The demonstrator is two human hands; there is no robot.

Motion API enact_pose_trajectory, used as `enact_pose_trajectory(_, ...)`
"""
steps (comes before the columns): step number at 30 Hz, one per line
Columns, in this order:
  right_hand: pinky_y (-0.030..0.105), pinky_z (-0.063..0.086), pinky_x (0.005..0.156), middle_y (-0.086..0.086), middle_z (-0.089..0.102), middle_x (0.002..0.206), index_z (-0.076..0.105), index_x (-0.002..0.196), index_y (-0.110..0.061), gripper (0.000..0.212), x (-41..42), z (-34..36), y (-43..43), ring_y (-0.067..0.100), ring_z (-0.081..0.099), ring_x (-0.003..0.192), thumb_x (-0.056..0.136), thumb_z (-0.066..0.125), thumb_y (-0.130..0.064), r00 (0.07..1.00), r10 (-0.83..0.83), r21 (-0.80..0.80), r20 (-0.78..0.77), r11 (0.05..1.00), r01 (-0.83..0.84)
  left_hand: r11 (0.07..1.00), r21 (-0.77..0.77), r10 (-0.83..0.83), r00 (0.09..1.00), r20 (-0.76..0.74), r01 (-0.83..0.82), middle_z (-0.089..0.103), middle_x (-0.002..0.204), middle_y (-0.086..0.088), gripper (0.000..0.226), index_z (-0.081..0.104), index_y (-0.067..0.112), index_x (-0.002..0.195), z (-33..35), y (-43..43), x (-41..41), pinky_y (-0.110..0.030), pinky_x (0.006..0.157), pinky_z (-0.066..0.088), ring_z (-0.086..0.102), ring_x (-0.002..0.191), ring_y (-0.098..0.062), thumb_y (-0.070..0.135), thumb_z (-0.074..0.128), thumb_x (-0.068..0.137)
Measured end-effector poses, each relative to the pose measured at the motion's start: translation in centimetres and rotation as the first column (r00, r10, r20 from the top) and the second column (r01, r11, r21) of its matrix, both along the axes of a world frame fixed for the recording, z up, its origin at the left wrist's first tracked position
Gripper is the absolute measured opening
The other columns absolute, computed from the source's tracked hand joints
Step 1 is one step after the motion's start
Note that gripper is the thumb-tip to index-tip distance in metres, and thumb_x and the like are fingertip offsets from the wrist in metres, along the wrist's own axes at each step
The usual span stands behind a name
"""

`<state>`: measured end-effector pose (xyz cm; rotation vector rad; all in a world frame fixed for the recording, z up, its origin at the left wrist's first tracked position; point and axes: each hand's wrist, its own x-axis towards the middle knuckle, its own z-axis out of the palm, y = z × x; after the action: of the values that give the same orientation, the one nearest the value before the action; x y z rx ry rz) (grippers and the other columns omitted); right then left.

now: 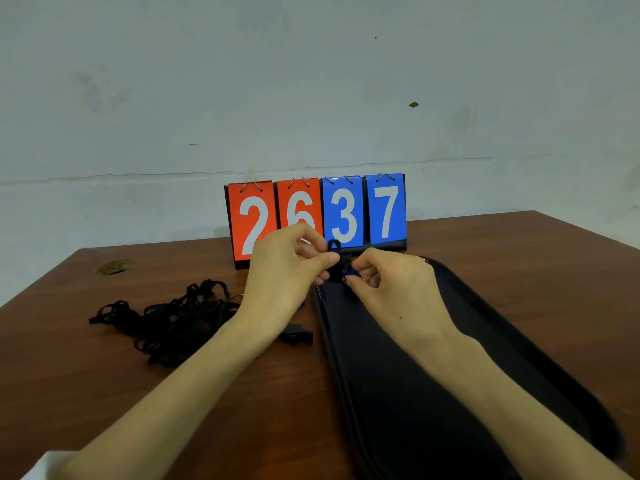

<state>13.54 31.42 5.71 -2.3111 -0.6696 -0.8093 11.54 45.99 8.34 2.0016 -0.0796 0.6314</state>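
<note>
Head view: the left hand (pixel 287 268) and right hand (pixel 394 289) meet over the far end of the tray (pixel 381 393). Both pinch one small black band (pixel 337 268) between curled fingertips, a loop of it poking up. The pile (pixel 166 323) of bands lies on the desk (pixel 104 375), nearer the left hand.

Straps (pixel 166 323) left of tray (pixel 398 410), scoreboard (pixel 384 209) behind

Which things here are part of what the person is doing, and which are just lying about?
In the job:
left hand and right hand, both pinching a black band
dark tray beneath them
pile of black bands

Lying about:
number flip board
brass-coloured disc
</note>
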Motion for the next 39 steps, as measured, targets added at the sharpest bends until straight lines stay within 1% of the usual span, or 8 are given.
enact_pose_trajectory(7, 0.026, 0.053, 0.08, 0.001, 0.068, 0.092, 0.065, 0.099, -0.012, 0.02, -0.1, 0.0, 0.0, 0.007, 0.06, 0.088, 0.083, 0.066, -0.025, 0.998, -0.011, -0.04, -0.054, 0.999, 0.009, 0.88, 0.463, 0.052, 0.991, 0.121, -0.102, 0.067, 0.1, 0.002, 0.025, 0.07, 0.017, 0.107, -0.5, -0.9, -0.8, -0.013, 0.08, 0.042, 0.053, 0.086, -0.003, 0.03, 0.06, 0.088)
enact_pose_trajectory(14, 0.027, 0.053, 0.081, 0.001, 0.067, 0.092, 0.063, 0.099, -0.014, 0.018, -0.3, 0.0, 0.2, 0.008, 0.059, 0.088, 0.085, 0.064, -0.024, 0.996, -0.018, -0.096, -0.088, 0.995, 0.009, 0.916, 0.393, 0.079, 0.997, 0.022, -0.081, 0.071, 0.096, 0.002, 0.026, 0.068, 0.016, 0.112, -0.3, -0.4, -0.5, -0.016, 0.084, 0.044, 0.059, 0.081, -0.003, 0.021, 0.065, 0.086)
enact_pose_trajectory(21, 0.028, 0.05, 0.089, 0.001, 0.066, 0.102, 0.061, 0.101, -0.014, 0.015, -0.7, -0.3, 0.6, 0.013, 0.059, 0.099, 0.089, 0.059, -0.022, 0.991, -0.027, -0.179, -0.132, 0.984, 0.003, 0.648, 0.754, 0.14, 0.99, 0.026, -0.111, 0.059, 0.112, -0.001, 0.024, 0.056, 0.017, 0.119, -1.7, -1.7, -0.5, -0.025, 0.089, 0.047, 0.057, 0.1, -0.014, 0.022, 0.045, 0.098)
enact_pose_trajectory(24, 0.024, 0.049, 0.086, -0.001, 0.066, 0.101, 0.06, 0.102, -0.016, 0.014, -0.8, -0.4, 0.5, 0.011, 0.059, 0.097, 0.089, 0.058, -0.022, 0.988, -0.034, -0.186, -0.148, 0.982, 0.006, 0.727, 0.68, 0.12, 0.993, 0.021, -0.102, 0.061, 0.107, 0.0, 0.023, 0.062, 0.016, 0.113, -1.9, -1.5, -0.4, -0.021, 0.086, 0.045, 0.057, 0.096, -0.01, 0.024, 0.046, 0.098)
enact_pose_trajectory(27, 0.027, 0.052, 0.082, -0.001, 0.066, 0.095, 0.061, 0.098, -0.016, 0.012, -0.9, -0.2, 0.4, 0.012, 0.06, 0.09, 0.088, 0.06, -0.023, 0.989, -0.048, -0.183, -0.137, 0.983, 0.022, 0.939, 0.336, 0.091, 0.996, -0.02, -0.079, 0.067, 0.081, 0.006, 0.014, 0.069, 0.015, 0.096, -1.8, -0.6, -0.1, -0.017, 0.074, 0.05, 0.064, 0.073, -0.005, 0.019, 0.057, 0.092)
enact_pose_trajectory(30, 0.029, 0.052, 0.081, -0.001, 0.066, 0.093, 0.062, 0.098, -0.015, 0.013, -0.8, -0.2, 0.4, 0.012, 0.061, 0.087, 0.087, 0.061, -0.024, 0.99, -0.057, -0.181, -0.132, 0.983, 0.032, 0.995, 0.098, 0.036, 0.995, -0.089, -0.027, 0.068, 0.069, 0.004, 0.014, 0.066, 0.016, 0.1, -1.7, -0.2, 0.2, -0.011, 0.062, 0.053, 0.066, 0.059, -0.005, 0.013, 0.063, 0.087)
enact_pose_trajectory(36, 0.026, 0.052, 0.08, 0.0, 0.067, 0.092, 0.061, 0.097, -0.015, 0.014, -0.3, 0.0, 0.0, 0.011, 0.06, 0.087, 0.086, 0.063, -0.023, 0.985, -0.101, -0.136, -0.142, 0.987, 0.082, 0.994, 0.109, 0.014, 0.996, -0.094, -0.004, 0.068, 0.073, 0.005, 0.009, 0.07, 0.016, 0.092, -1.8, -0.5, 0.1, -0.012, 0.064, 0.054, 0.066, 0.064, -0.006, 0.015, 0.062, 0.087)
enact_pose_trajectory(39, 0.026, 0.052, 0.081, 0.0, 0.067, 0.093, 0.061, 0.098, -0.015, 0.015, -0.3, 0.1, -0.1, 0.011, 0.06, 0.088, 0.086, 0.062, -0.024, 0.984, -0.105, -0.14, -0.145, 0.987, 0.084, 0.966, 0.256, 0.042, 0.999, -0.023, -0.035, 0.067, 0.083, 0.009, 0.013, 0.071, 0.018, 0.097, -1.8, -0.8, -0.1, -0.011, 0.073, 0.049, 0.063, 0.075, -0.004, 0.02, 0.062, 0.088)
